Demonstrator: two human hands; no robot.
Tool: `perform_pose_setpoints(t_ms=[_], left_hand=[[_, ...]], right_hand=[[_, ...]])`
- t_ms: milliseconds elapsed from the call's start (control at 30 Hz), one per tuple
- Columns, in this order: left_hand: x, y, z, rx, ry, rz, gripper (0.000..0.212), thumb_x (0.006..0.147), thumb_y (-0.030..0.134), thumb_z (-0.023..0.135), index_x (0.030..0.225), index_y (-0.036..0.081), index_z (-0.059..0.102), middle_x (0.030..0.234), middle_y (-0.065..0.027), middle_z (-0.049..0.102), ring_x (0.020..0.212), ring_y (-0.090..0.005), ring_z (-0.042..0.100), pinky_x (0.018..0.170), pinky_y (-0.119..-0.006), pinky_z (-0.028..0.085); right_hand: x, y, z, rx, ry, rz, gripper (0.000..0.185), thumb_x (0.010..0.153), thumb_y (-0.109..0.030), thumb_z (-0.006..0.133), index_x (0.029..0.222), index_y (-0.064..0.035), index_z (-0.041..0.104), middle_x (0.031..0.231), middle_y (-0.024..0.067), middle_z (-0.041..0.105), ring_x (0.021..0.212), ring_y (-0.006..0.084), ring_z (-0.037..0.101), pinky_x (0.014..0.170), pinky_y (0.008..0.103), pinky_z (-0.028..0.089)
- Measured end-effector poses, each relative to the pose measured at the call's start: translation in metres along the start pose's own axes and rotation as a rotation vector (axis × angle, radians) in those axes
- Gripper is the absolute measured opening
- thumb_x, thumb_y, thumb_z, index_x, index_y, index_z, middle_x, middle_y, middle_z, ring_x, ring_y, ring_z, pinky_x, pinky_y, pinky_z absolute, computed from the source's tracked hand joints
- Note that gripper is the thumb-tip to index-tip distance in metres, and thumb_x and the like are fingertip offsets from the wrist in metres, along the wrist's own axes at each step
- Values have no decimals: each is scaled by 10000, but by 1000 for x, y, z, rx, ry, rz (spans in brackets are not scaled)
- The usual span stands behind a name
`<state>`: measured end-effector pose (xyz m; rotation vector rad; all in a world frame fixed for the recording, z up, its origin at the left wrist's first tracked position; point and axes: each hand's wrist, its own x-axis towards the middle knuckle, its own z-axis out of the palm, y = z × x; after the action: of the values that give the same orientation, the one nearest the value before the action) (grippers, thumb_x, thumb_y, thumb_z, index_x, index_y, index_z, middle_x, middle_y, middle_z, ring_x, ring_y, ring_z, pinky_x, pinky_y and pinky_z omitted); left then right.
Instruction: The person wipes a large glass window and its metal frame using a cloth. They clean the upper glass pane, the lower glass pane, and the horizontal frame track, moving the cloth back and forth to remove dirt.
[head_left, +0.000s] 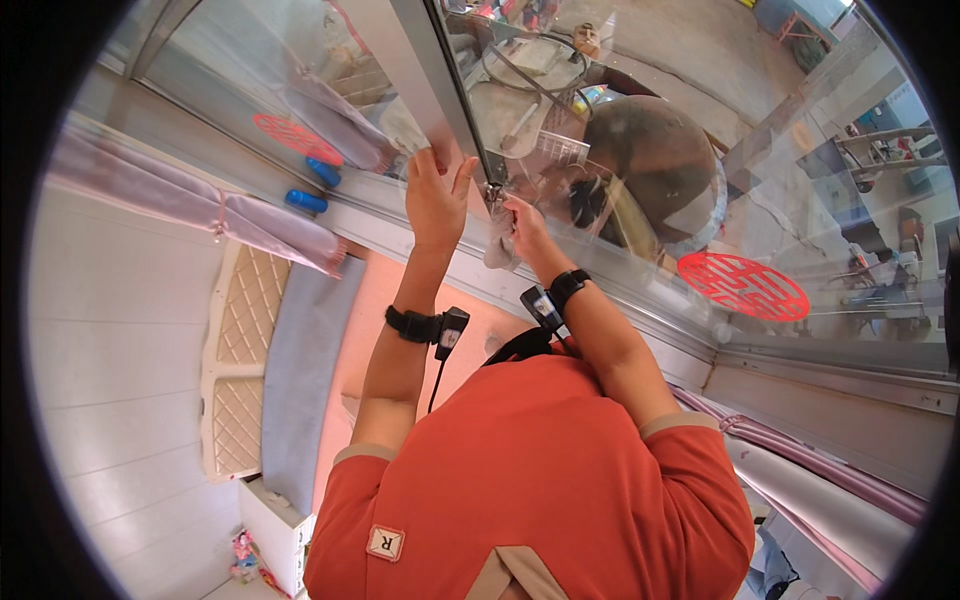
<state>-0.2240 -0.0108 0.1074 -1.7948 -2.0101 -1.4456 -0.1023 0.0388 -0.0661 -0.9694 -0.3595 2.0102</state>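
Note:
A metal window frame (417, 75) runs down between two glass panes before me. My left hand (437, 199) rests with its bent fingers against the left side of this frame, thumb apart, holding nothing that I can see. In my right hand (526, 229) a greyish cloth (501, 236) is pinched and hangs down over the sill. The right fingertips are at the lower end of the frame, beside a small metal fitting (493, 193). Part of the cloth is hidden behind the fingers. Both wrists wear black straps with small devices.
Red paper-cut decals (742, 286) are on the glass. A blue cylindrical object (306, 200) stands on the window ledge at left. Tied pinkish curtains (187, 196) hang at both sides. Below is a bed (373, 307) with a padded headboard (251, 307). Stored goods show through the glass.

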Motion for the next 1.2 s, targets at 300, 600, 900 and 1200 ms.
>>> perform_pose_setpoints(t_ms=[300, 600, 900, 1200], left_hand=[[-1, -3, 5, -4, -2, 3, 454, 858, 348, 766, 951, 7, 481, 872, -147, 520, 781, -344, 538, 691, -434, 460], [2, 5, 6, -12, -19, 2, 462, 856, 361, 765, 953, 9, 482, 883, -142, 523, 795, -338, 547, 704, -435, 466], [-2, -2, 0, 22, -13, -23, 455, 849, 359, 773, 946, 22, 485, 862, -131, 522, 778, -328, 548, 691, -429, 466], [2, 4, 2, -2, -19, -4, 441, 852, 343, 773, 932, 27, 476, 851, -128, 520, 769, -329, 548, 680, -432, 461]], right_hand=[[8, 10, -52, 72, 208, 196, 165, 895, -122, 582, 1014, -21, 637, 909, 96, 678, 815, 245, 648, 728, 350, 513], [23, 5, -30, 78, 55, 123, 172, 894, -101, 580, 1029, -24, 654, 913, 84, 673, 810, 221, 638, 678, 338, 507], [-53, -19, 1, -400, 87, -460, 284, 909, -137, 546, 1139, -27, 670, 846, 79, 677, 756, 237, 657, 672, 371, 522], [-61, -38, 58, -1155, 165, -696, 226, 878, -179, 549, 1034, -130, 704, 842, 151, 689, 748, 387, 663, 683, 439, 529]])
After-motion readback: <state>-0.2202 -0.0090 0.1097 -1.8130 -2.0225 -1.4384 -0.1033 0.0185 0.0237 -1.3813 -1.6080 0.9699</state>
